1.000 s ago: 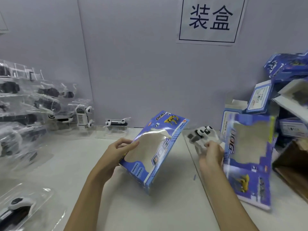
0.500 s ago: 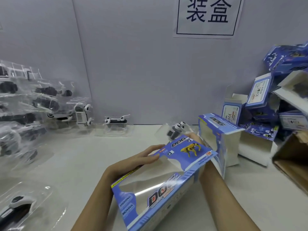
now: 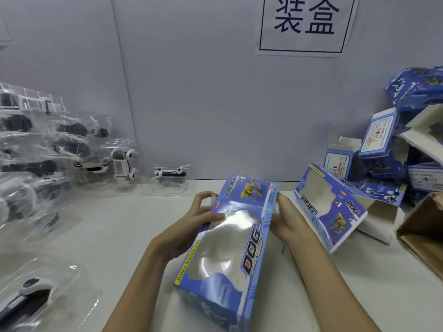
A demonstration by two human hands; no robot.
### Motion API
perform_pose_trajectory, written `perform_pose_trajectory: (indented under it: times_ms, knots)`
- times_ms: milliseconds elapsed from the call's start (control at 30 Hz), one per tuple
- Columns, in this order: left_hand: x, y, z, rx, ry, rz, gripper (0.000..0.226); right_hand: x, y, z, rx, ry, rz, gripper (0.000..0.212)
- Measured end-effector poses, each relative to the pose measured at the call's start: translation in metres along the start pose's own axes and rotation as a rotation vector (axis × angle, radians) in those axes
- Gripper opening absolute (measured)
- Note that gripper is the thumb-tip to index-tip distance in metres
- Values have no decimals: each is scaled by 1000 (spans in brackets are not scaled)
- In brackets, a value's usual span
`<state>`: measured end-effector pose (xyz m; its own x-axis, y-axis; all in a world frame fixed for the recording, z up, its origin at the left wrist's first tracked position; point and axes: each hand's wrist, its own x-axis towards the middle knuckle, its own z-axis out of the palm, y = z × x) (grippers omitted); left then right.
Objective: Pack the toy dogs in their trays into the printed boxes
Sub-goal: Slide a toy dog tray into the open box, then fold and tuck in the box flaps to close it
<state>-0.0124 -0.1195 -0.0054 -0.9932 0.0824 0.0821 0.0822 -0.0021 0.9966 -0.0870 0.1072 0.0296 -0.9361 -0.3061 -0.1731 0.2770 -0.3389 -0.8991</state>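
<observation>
A blue printed box [image 3: 242, 245] with a clear window and "DOG" lettering lies lengthwise between my hands above the table. My left hand [image 3: 191, 224] grips its far left side, thumb on the top face, fingers curled at the far end. On the far right edge, my right hand [image 3: 285, 219] grips the box. Glare on the window hides what is inside. Toy dogs in clear trays are piled at the left [image 3: 60, 144]. One more stands by the wall [image 3: 171, 174], and another lies at the front left [image 3: 31, 291].
A second windowed blue box [image 3: 330, 212] leans to the right of my right hand. More printed boxes [image 3: 388, 144] are heaped at the back right. A brown carton [image 3: 424, 233] juts in at the right edge. A paper sign [image 3: 304, 25] hangs on the wall.
The box swung down from a tilt in my left hand to lie lengthwise between both hands. My right hand brought its toy dog tray to the box's far end, where it dropped from sight.
</observation>
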Motion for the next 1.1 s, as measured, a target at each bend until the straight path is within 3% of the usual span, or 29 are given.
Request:
perform_pose_trajectory:
  times_ms: [133,300,367,467,667,833,1000,1100]
  knots:
    - [7,0,-6,-37,160,37,74,7,3,-5,-134,-57,-29,43]
    - [17,-13,-7,19,104,-12,71,11,9,-2,-70,34,-85,60]
    - [20,-15,-6,43,128,-3,76,8,8,-1,-34,50,-73,48]
    - [24,-6,-5,89,153,19,82,3,7,3,-36,-58,-21,30]
    - [20,-4,-8,47,159,58,69,4,11,3,-151,-79,-44,52]
    - [21,3,-6,15,186,53,75,3,11,-1,-180,-185,-76,44]
    - [21,5,-6,97,204,57,51,1,12,-2,-158,-247,-50,46]
    - [23,14,-4,103,201,-18,59,-1,12,-1,-149,-275,-28,43]
